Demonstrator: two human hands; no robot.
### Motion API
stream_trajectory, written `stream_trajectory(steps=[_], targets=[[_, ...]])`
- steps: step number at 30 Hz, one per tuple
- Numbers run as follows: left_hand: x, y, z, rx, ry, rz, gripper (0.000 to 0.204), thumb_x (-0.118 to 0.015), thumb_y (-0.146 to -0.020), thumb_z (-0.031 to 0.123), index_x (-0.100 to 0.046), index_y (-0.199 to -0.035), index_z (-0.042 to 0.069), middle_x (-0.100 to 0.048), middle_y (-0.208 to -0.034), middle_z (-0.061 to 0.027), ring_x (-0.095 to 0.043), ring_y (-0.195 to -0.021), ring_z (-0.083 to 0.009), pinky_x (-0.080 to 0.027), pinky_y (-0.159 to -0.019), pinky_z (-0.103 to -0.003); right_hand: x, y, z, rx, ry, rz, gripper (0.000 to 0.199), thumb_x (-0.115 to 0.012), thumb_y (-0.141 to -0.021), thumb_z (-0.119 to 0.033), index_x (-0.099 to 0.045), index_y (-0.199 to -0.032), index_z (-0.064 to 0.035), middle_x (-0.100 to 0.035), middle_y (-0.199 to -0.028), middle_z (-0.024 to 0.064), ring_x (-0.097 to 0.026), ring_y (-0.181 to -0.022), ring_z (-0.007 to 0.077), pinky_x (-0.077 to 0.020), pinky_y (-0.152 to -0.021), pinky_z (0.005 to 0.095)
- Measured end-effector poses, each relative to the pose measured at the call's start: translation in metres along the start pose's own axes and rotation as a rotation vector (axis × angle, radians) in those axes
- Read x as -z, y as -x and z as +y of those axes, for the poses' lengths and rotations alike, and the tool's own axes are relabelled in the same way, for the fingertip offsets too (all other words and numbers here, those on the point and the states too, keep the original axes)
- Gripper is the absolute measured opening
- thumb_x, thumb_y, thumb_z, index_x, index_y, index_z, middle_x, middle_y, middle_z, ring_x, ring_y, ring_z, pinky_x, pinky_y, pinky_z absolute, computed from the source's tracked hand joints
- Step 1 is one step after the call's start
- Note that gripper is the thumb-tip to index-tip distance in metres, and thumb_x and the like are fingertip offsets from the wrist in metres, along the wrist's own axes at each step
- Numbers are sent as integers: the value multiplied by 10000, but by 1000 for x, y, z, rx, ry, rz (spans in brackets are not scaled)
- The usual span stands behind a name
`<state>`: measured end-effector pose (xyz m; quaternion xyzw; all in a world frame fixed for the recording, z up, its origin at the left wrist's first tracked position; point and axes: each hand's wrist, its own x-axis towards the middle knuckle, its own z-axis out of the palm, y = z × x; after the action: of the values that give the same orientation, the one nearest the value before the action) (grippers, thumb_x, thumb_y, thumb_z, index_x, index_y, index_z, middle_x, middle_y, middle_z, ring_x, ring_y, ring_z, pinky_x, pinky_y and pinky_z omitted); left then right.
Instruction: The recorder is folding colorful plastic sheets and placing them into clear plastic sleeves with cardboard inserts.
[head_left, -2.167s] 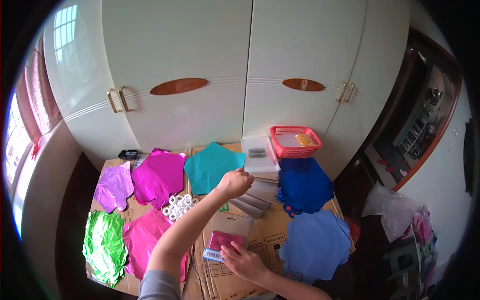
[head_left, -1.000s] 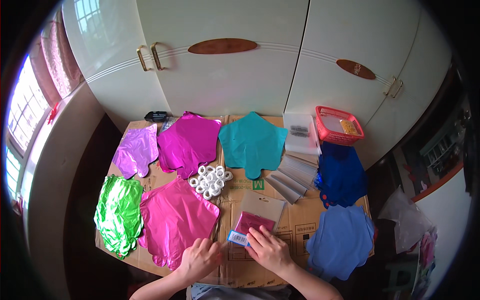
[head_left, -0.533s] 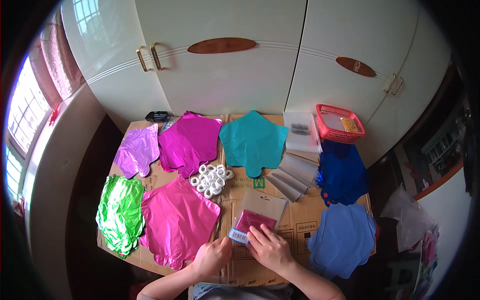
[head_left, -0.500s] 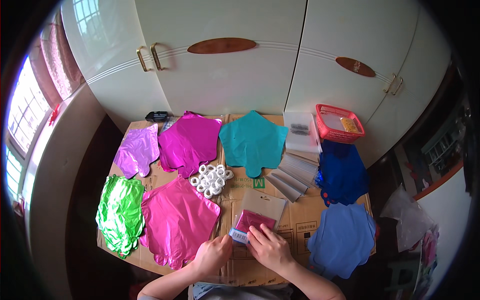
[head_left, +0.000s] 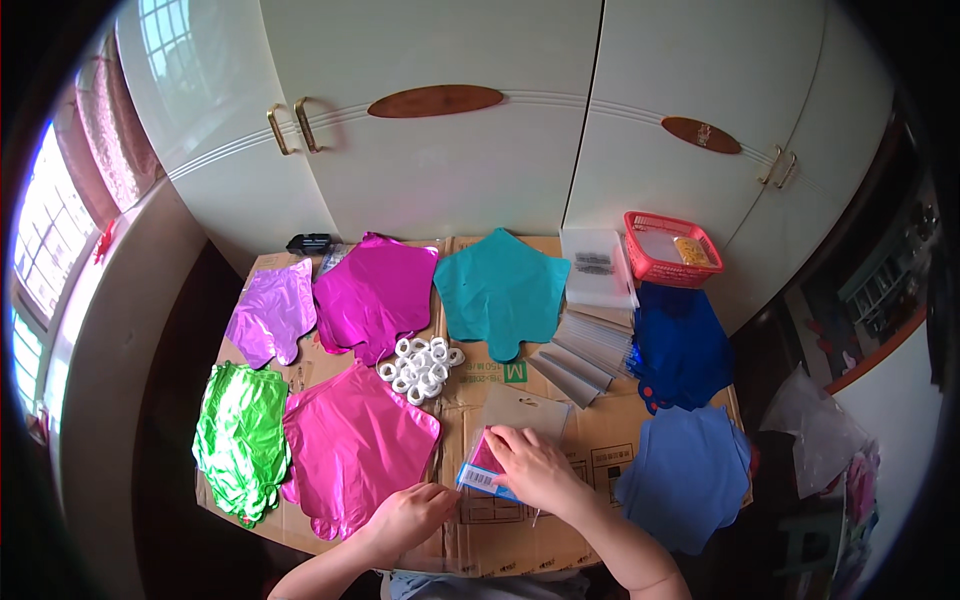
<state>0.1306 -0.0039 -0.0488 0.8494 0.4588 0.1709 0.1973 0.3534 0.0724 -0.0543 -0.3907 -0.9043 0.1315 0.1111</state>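
Nearest you, your left hand (head_left: 408,515) rested on the cardboard-covered desk (head_left: 520,520) at the edge of the pink foil balloon (head_left: 357,445), fingers curled loosely together and gripping nothing. Just right of it, your right hand (head_left: 535,470) pressed flat, fingers together, on a small packet (head_left: 478,470) holding a folded magenta piece with a blue barcoded strip; the packet lay at the desk's near middle. Left lay a green foil balloon (head_left: 240,440), right a light blue balloon (head_left: 688,475). Farther off sat a cluster of white rings (head_left: 421,366) and grey flat sleeves (head_left: 585,355). Beyond them lay lilac (head_left: 270,312), magenta (head_left: 375,295), teal (head_left: 500,290) and dark blue (head_left: 682,345) balloons, then a red basket (head_left: 670,248).
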Motion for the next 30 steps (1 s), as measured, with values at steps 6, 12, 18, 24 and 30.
stream_trajectory(steps=[6, 12, 18, 24, 30], targets=[[4, -12, 0, -57, -76, -6, 201, -653, -802, 143, -620, -974, 44, -627, -888, -64, -640, -818, -223, -542, -683, -325, 0, -7, 8, 22, -67, -50, 720, -768, -687, -274, -459, -1274, 6, -471, -1213, 80, -527, -1029, 263, -472, -871, 370], [3, -22, -10, -105, -75, 50, 175, -626, -786, 135, -590, -936, 51, -570, -816, -59, -605, -777, -224, -529, -618, -333, -5, -9, 12, 27, -126, -72, 726, -774, -695, -227, -437, -1291, 13, -438, -1254, 101, -500, -1125, 294, -466, -916, 386], [-3, -37, -23, -89, 45, 72, 119, -639, -780, 132, -603, -870, 63, -563, -784, -63, -604, -751, -238, -521, -633, -355, -5, -9, 12, -5, -178, -102, 747, -778, -693, -201, -417, -1309, 19, -425, -1285, 128, -487, -1157, 316, -438, -957, 393], [2, -44, -33, -4, 165, -5, 123, -672, -782, 176, -618, -828, 75, -574, -770, -72, -614, -718, -267, -507, -655, -382, 0, -11, 11, -16, -196, -136, 777, -786, -683, -200, -404, -1323, 22, -426, -1295, 143, -477, -1170, 332, -422, -975, 397], [10, -40, -26, 54, 105, -9, 156, -697, -769, 194, -609, -830, 80, -570, -755, -81, -612, -702, -273, -506, -639, -379, -5, -4, 12, 6, -275, 41, 606, -794, -665, -171, -507, -1178, -24, -458, -1269, 130, -504, -1130, 331, -439, -945, 405]])
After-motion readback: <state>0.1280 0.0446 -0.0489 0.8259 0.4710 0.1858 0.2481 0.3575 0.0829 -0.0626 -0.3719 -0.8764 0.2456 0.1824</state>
